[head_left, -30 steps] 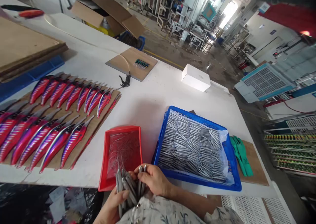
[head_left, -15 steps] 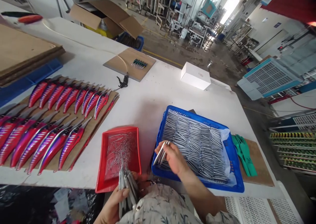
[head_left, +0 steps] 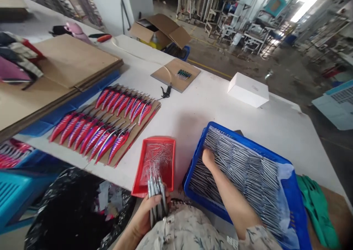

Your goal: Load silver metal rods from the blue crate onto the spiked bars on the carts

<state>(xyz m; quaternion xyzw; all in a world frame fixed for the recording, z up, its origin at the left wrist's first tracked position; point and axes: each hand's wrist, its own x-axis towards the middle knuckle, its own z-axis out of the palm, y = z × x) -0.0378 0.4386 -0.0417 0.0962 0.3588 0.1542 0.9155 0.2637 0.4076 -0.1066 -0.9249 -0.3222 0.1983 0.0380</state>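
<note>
silver lure blanks (head_left: 157,193) stand bunched in our left hand (head_left: 150,215), grip wrapped tight around them at the counter (head_left: 193,110) edge. half a second ago our right hand (head_left: 209,158) hovered with a few; now it lies down among the blanks in the blue crate (head_left: 292,191), grip unclear. red tray (head_left: 143,161) holds thin wires (head_left: 157,160).

Bare white surface (head_left: 209,106) beyond the red tray (head_left: 143,172), blue crate (head_left: 292,191) close on its right, lure board (head_left: 138,132) just left
</note>
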